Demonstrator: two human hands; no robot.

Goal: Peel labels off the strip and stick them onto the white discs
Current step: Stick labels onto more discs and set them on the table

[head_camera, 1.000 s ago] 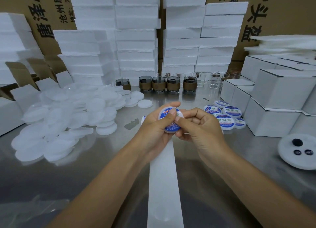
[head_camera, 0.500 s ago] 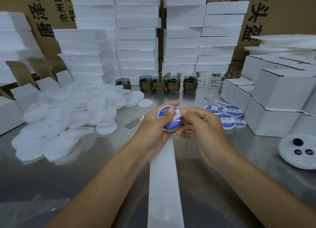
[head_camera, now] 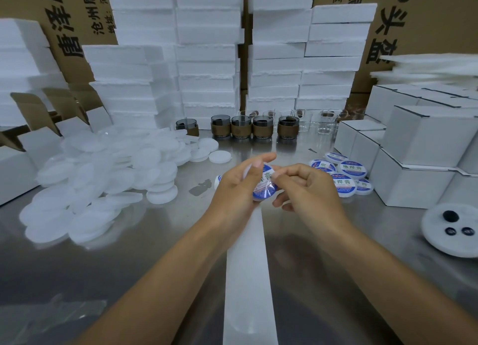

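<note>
A white backing strip [head_camera: 248, 280] runs from the bottom edge up to my hands over the steel table. My left hand [head_camera: 238, 186] grips the strip's top end, thumb across it. A round blue and white label [head_camera: 265, 186] curls up from the strip between the hands. My right hand [head_camera: 307, 189] pinches that label's upper right edge with thumb and forefinger. A heap of bare white discs [head_camera: 103, 176] lies to the left. Labelled discs [head_camera: 346, 176] sit in a cluster just right of my hands.
White cartons [head_camera: 419, 163] stand at the right, with a white dish [head_camera: 452, 228] holding small black rings in front. Brown-sleeved glass cups [head_camera: 258, 130] line the back. Foam slabs [head_camera: 207, 60] and cardboard boxes [head_camera: 77, 21] wall the rear. Flattened cartons [head_camera: 33, 137] stand far left.
The label has been lifted off the strip: it lay flat under both thumbs before and now curls upward as my right hand pulls its edge to the right.
</note>
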